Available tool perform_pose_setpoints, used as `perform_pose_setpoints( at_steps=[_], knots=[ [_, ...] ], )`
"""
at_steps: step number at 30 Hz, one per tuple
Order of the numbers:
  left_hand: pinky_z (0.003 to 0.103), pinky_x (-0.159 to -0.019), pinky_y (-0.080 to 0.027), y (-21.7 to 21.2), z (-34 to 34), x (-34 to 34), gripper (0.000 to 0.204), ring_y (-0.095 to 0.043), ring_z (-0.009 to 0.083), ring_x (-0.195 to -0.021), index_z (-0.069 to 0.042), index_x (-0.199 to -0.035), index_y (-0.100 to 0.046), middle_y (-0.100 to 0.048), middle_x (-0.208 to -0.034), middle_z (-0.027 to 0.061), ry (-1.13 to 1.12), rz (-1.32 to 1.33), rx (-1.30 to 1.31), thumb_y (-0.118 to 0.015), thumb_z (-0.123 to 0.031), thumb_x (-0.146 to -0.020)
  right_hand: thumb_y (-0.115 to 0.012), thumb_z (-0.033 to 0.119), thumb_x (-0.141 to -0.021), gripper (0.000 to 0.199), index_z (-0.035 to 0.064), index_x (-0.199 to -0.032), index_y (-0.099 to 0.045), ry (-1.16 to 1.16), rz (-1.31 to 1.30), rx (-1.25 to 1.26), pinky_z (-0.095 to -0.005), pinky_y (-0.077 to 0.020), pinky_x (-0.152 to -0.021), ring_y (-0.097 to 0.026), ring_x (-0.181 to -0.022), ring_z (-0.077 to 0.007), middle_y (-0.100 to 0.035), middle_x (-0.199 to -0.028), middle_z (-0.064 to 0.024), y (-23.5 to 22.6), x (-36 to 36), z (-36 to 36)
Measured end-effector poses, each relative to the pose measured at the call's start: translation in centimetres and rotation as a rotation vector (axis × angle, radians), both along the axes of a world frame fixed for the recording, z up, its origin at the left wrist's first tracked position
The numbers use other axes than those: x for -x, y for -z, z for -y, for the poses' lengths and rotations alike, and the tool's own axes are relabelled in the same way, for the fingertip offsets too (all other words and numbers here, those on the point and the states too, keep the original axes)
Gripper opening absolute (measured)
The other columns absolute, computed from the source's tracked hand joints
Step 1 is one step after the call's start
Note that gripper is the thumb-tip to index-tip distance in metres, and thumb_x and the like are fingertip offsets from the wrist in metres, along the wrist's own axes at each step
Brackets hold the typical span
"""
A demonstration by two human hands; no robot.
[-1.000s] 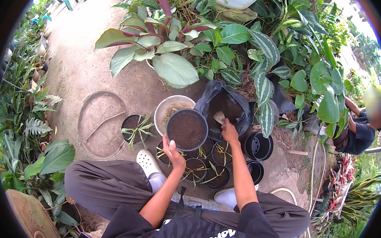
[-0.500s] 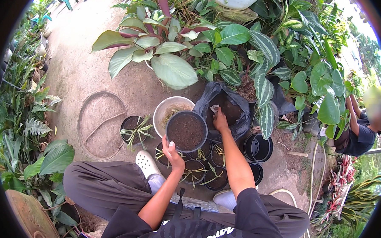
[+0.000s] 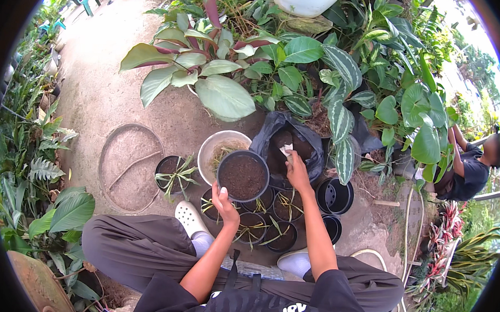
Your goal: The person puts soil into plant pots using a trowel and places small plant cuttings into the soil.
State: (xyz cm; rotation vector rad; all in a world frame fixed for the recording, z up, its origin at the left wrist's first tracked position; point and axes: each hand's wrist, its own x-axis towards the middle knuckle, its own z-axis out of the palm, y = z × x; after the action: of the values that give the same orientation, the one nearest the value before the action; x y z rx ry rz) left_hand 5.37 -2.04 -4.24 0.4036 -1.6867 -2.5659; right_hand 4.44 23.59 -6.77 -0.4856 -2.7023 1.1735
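Note:
My left hand [image 3: 225, 207] grips the near left rim of a round black plant pot [image 3: 243, 176] filled with dark soil. The pot is held above several smaller black pots. Over the open mouth of a black plastic bag [image 3: 318, 168] of dark soil, my right hand [image 3: 298, 172] is closed on a small whitish scoop-like piece [image 3: 286, 151]; its exact kind is hard to make out. Partly behind the held pot sits a pale basin [image 3: 205, 153] with dry grassy bits in it.
A potted spiky plant [image 3: 175, 174] stands left of the basin. Empty black pots [image 3: 336, 195] sit at right, near a pale hose [image 3: 407, 246]. Large leafy plants [image 3: 225, 93] crowd the far side. Another person [image 3: 467, 171] is at the far right.
My right hand has moved slightly right and nearer to me within the bag, with the whitish piece showing more. The pot in my left hand stays nearly in place.

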Motion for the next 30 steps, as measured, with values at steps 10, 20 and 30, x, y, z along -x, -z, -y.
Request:
perform_pose_setpoints(
  at_steps=[10, 20, 30],
  knots=[
    [0.029, -0.077, -0.051, 1.0, 0.2, -0.3, 0.062, -0.062, 0.0172, -0.096, 0.004, -0.137, -0.048, -0.061, -0.116, 0.0119, 0.036, 0.09, 0.011, -0.053, -0.041, -0.095, -0.058, 0.0, -0.096, 0.036, 0.0053, -0.132, -0.055, -0.068, -0.123, 0.089, -0.0389, -0.0454, -0.102, -0.061, -0.118, -0.0386, -0.063, -0.125, -0.0196, -13.2, -2.5, 1.4],
    [0.028, -0.079, -0.049, 0.7, 0.2, -0.1, 0.069, -0.059, 0.0184, -0.103, 0.005, -0.145, -0.043, -0.057, -0.124, 0.0126, 0.033, 0.08, -0.051, -0.054, -0.041, -0.095, -0.062, -0.001, -0.093, 0.035, 0.0073, -0.127, -0.063, -0.303, 0.023, 0.229, -0.0374, -0.0477, -0.096, -0.064, -0.104, -0.0323, -0.067, -0.115, -0.0143, -20.0, -4.1, 3.9],
    [0.03, -0.083, -0.047, -1.1, -0.1, -0.2, 0.063, -0.06, 0.0173, -0.096, 0.007, -0.135, -0.051, -0.064, -0.112, 0.0123, 0.078, 0.013, 0.063, -0.056, -0.039, -0.093, -0.064, 0.006, -0.092, 0.034, 0.0135, -0.125, -0.071, -0.444, 0.223, -0.048, -0.0433, -0.0484, -0.081, -0.062, -0.087, -0.0348, -0.062, -0.09, -0.0144, -20.4, -5.2, 6.7]
  ],
)
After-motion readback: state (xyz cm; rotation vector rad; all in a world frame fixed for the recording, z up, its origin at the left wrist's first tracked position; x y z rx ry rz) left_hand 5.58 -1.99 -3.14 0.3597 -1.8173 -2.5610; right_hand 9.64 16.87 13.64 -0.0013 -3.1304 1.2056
